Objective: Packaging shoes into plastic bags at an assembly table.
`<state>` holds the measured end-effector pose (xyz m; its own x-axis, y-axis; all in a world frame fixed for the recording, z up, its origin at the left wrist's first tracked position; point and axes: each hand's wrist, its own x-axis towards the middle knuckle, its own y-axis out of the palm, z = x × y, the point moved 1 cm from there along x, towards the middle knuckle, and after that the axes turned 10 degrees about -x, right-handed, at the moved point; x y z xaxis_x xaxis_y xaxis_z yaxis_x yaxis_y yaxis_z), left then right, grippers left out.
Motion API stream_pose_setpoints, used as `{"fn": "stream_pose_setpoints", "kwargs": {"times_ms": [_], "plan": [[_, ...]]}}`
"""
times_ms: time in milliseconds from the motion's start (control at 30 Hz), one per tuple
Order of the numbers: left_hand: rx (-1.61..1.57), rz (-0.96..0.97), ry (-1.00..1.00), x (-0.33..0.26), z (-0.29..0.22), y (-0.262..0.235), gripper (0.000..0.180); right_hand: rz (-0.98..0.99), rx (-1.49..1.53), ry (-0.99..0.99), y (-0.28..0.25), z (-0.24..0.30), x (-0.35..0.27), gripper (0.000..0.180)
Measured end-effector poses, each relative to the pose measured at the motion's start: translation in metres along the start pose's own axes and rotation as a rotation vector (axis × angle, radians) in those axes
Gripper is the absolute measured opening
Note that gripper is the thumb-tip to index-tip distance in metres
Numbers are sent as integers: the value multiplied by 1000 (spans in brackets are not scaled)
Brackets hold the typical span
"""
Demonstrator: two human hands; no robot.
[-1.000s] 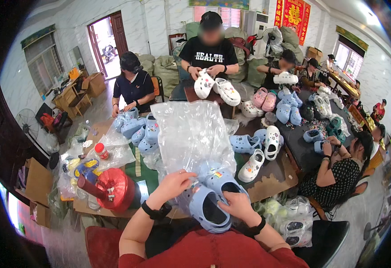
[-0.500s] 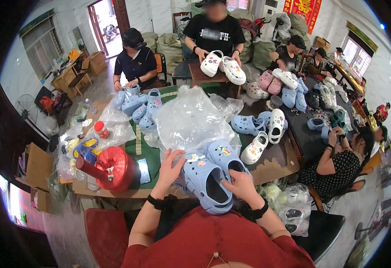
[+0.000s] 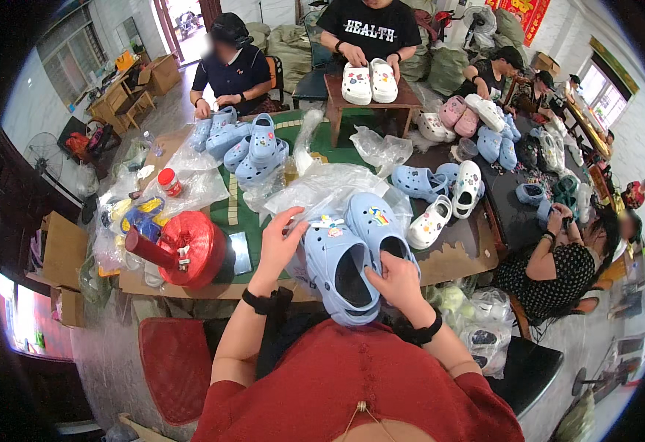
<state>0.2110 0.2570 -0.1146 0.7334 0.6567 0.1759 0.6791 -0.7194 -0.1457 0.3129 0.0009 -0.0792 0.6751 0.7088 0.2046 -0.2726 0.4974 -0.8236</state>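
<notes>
Pair of pale blue foam clogs [image 3: 356, 254] at bench [image 3: 455, 261] near edge, half inside clear plastic bag [image 3: 322, 193]; left hand [image 3: 278, 243] pinching bag open, right hand [image 3: 395, 283] clamped on clog heel to steady.

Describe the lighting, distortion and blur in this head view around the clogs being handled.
Head view: even light, soft shadows; the pale blue clogs and both hands, left and right, look sharp; fisheye bends the table edges and leaves a black rim; some faces at the top are blurred; the window is bright.
</notes>
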Motion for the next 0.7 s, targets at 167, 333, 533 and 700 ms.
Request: {"fn": "stream_pose_setpoints", "kwargs": {"times_ms": [167,333,533,700], "plan": [[10,100,-47,15,18,-13,32,-12,-14,-2,17,12,7,31],[-61,122,26,15,35,-19,30,53,-44,52,15,28,8,31],[-197,150,36,21,32,-26,33,17,5,45,20,30,4,32],[-161,146,17,23,46,-21,37,259,136,-28,29,9,17,44]]}}
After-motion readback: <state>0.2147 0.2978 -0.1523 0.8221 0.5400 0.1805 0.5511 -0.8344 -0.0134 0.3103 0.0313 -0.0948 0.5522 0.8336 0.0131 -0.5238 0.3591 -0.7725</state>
